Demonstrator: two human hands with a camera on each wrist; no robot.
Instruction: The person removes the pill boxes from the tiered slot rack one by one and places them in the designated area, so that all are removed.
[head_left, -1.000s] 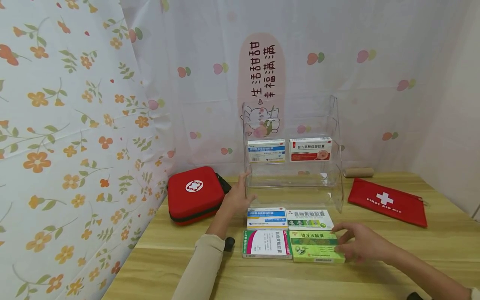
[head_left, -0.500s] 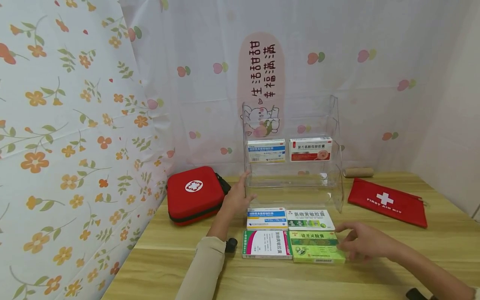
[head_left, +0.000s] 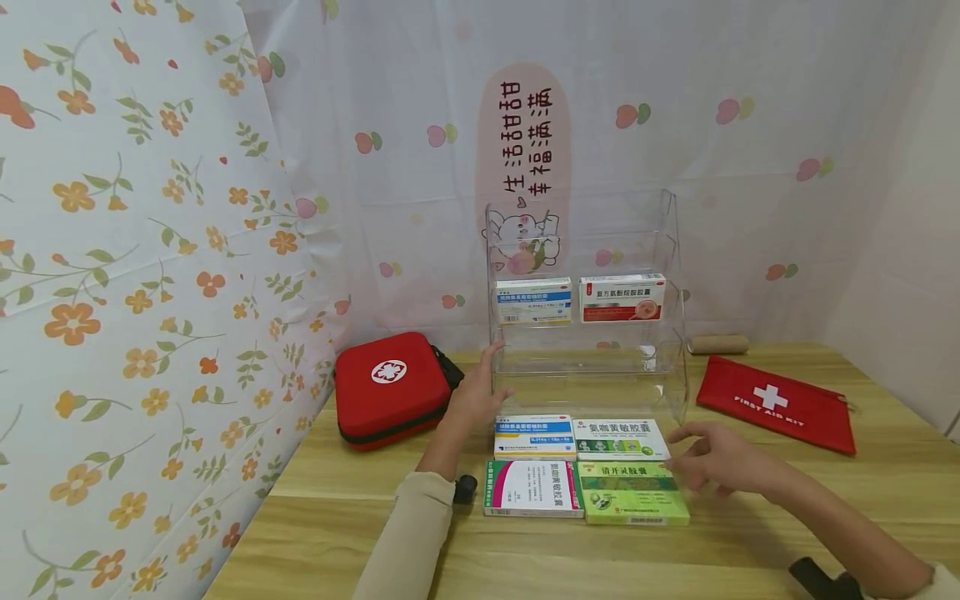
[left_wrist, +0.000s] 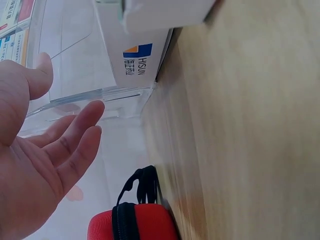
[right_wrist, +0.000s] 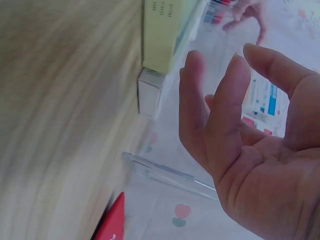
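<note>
At the fingertips: the right hand point(head_left: 723, 465) hovers with fingers loosely spread and holding nothing, just at 3 o'clock of the green box point(head_left: 634, 493) and white-green box point(head_left: 619, 438).
Left hand point(head_left: 474, 392): open, straight fingers resting against the clear rack's point(head_left: 587, 367) left edge, seemingly steadying it.
Boxes on table: four lie flat in a tight square at 6 o'clock of the rack, with the blue-striped box point(head_left: 534, 436) and pink-green box point(head_left: 533, 488) on the left.
Rack shelf: two more boxes point(head_left: 579, 299) stand upright, labels facing out.
Further out: red hard case point(head_left: 388, 387) at 9 o'clock, red pouch point(head_left: 776, 403) at 3 o'clock, wooden table point(head_left: 750, 533) beneath.
</note>
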